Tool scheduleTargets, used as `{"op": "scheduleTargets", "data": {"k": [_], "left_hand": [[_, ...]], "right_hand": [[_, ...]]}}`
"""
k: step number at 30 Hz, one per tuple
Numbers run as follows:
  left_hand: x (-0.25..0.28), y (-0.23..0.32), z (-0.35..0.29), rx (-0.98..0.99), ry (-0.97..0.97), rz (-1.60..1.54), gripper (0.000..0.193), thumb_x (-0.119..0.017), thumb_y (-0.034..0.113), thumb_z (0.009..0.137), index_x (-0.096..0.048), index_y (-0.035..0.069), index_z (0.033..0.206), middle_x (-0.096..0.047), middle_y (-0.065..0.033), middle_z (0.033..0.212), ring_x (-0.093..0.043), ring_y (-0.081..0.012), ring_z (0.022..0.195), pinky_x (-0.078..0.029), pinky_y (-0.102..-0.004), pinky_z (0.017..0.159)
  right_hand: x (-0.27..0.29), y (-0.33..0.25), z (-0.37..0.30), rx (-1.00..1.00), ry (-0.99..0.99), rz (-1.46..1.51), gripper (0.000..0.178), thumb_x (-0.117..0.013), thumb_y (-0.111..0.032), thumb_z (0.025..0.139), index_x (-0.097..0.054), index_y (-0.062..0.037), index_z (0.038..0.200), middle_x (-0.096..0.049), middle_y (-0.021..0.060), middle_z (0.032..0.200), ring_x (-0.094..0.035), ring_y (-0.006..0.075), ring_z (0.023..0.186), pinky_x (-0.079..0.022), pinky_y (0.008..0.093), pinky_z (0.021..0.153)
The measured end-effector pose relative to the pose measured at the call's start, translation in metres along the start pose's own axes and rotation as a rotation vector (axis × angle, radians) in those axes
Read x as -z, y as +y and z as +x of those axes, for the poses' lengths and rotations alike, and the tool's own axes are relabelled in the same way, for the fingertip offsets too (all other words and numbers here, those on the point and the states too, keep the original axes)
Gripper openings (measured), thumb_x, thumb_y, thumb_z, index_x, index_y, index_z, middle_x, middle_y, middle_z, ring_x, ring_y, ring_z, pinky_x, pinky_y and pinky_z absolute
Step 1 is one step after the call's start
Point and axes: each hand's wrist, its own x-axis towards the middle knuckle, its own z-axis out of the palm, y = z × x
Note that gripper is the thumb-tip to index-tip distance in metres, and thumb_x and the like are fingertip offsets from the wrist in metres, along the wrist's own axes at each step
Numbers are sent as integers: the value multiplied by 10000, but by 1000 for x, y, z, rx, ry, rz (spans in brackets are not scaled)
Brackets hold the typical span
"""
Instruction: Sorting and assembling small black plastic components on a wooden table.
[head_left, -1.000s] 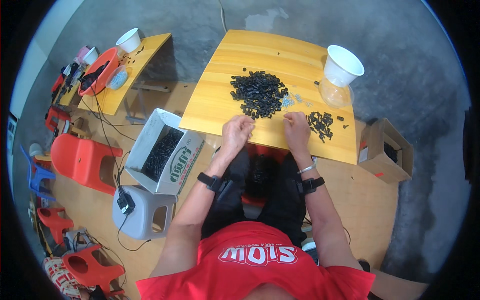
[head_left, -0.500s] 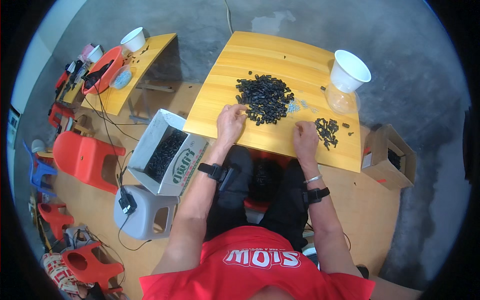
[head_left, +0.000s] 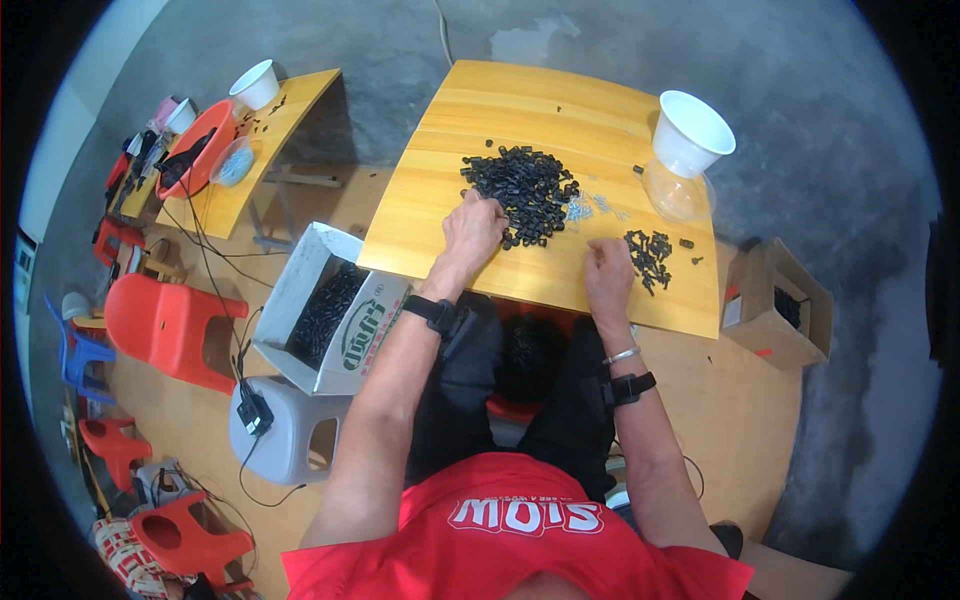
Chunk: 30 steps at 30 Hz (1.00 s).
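Note:
On the wooden table lies a heap of small black plastic pieces. My left hand rests at the heap's near left edge, fingers bent in against the pieces; what they pinch is too small to make out. Nearer the table's front edge, my right hand has its fingers curled together, and anything in them is hidden. Between the heap and a smaller cluster of black parts lie several thin pale metal pins or screws. The smaller cluster is just right of my right hand.
A white bowl and a clear plastic bowl stand at the table's right edge. Boxes of black pieces flank the table, a white carton left and a brown carton right. A grey stool and red chair stand left.
My left hand has moved up and slightly right, onto the heap's edge. My right hand stays in nearly the same place, still curled. The view has shifted slightly.

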Motion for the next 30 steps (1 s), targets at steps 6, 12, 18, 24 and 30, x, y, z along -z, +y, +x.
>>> {"op": "scheduleTargets", "data": {"k": [6,12,18,24,30], "left_hand": [[-2,3,-1,-3,27,6,130,-649,211,769,-671,100,833,-563,-120,881,-584,-286,840,-468,-405,708],[2,-1,-21,-113,322,-225,128,-629,157,801,-640,36,842,-581,-95,794,-597,-229,726,-473,-349,651],[6,3,-61,240,18,-945,135,-573,73,863,-590,-38,938,-619,-56,761,-586,-92,617,-457,-200,529],[-21,-8,-65,194,11,-1315,195,-580,6,840,-592,-30,1031,-628,-56,781,-608,-98,666,-510,-200,607],[-27,-10,-65,169,-109,-1332,219,-581,-14,830,-589,-6,1048,-640,-66,823,-632,-117,730,-527,-210,652]], "right_hand": [[3,3,2,-113,91,228,101,-558,4,772,-591,-1,867,-543,125,817,-542,198,602,-441,300,550],[0,11,1,-177,149,318,96,-579,2,775,-596,0,869,-547,118,819,-541,177,602,-449,272,555],[7,12,-2,-135,220,108,107,-557,8,777,-585,-12,879,-558,138,869,-580,269,754,-484,322,599],[11,13,2,-12,97,-145,87,-569,-58,787,-580,-38,871,-539,158,864,-573,328,758,-481,397,608],[7,13,5,36,6,-311,41,-560,-88,808,-560,-47,813,-519,137,832,-577,335,676,-482,419,577]]}}
